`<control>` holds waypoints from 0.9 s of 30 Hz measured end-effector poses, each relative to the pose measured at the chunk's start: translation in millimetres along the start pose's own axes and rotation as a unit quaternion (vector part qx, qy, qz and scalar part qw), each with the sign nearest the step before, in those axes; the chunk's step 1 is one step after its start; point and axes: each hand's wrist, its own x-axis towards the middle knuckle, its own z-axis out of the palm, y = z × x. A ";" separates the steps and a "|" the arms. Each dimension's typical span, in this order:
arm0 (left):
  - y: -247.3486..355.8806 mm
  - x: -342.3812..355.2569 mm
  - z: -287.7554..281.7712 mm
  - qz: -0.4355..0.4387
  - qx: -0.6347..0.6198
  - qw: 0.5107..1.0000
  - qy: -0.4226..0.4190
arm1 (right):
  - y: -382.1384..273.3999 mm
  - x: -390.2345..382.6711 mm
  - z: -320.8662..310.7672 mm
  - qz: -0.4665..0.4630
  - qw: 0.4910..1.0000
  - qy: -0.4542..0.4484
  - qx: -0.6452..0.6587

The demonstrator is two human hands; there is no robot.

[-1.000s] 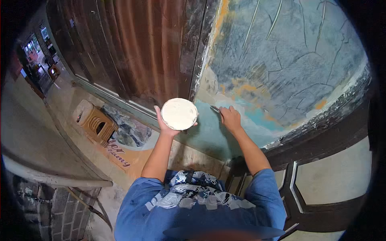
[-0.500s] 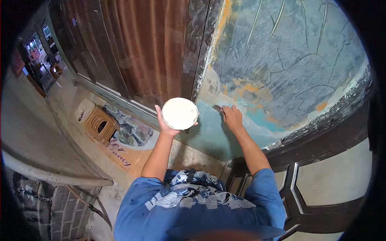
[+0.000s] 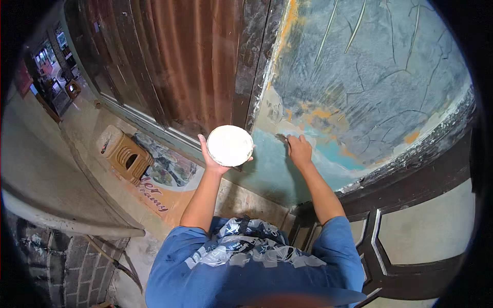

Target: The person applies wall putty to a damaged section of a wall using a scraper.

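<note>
My left hand (image 3: 211, 162) is closed around the side and underside of a round tub (image 3: 230, 146) of smooth whitish paste, held level in front of the brown curtain. To its right, my right hand (image 3: 300, 151) grips a small scraper (image 3: 280, 137), whose dark blade tip shows beyond the fingers. The blade is at the painted wall (image 3: 269, 164), by the border of pale green and patchy grey-blue; whether it touches the surface I cannot tell. Fingers hide the tool's handle. Orange and turquoise patches and carved crack-like lines mark the wall above.
A brown curtain (image 3: 190, 61) hangs behind a dark frame on the left. Stacked tan plastic stools (image 3: 126, 156) stand on a printed banner (image 3: 172, 197) on the floor. A dark panelled door (image 3: 411, 277) is close at my right. Grey blockwork (image 3: 77, 267) lies lower left.
My right hand and the scraper have shifted slightly to the right along the wall, and more of the blade shows. The left hand and the tub have barely moved.
</note>
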 end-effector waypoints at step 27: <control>-34.1 25.5 38.6 -0.066 -0.018 0.998 -0.007 | 2.3 42.7 -85.2 0.333 0.711 -0.080 0.614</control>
